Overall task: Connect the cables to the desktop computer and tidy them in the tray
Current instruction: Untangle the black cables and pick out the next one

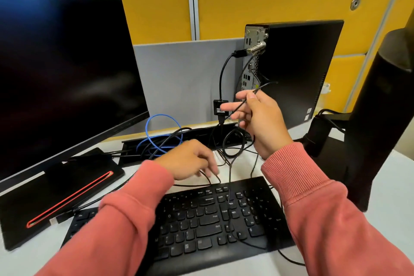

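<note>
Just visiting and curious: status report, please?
Right hand pinches thin black cable near desktop computer. Left hand fingers loose cables above keyboard. Blue cable coiled at tray.

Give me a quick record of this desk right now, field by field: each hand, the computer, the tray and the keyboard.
right hand: raised near the computer's rear ports, thin black cable in its grip
left hand: low over loose cables behind the keyboard, fingers curled; hold unclear
desktop computer: upright, rear panel facing left, one black adapter lead plugged in
cable tray: open, blue cable looped in it
keyboard: cable trailing across its keys
</note>
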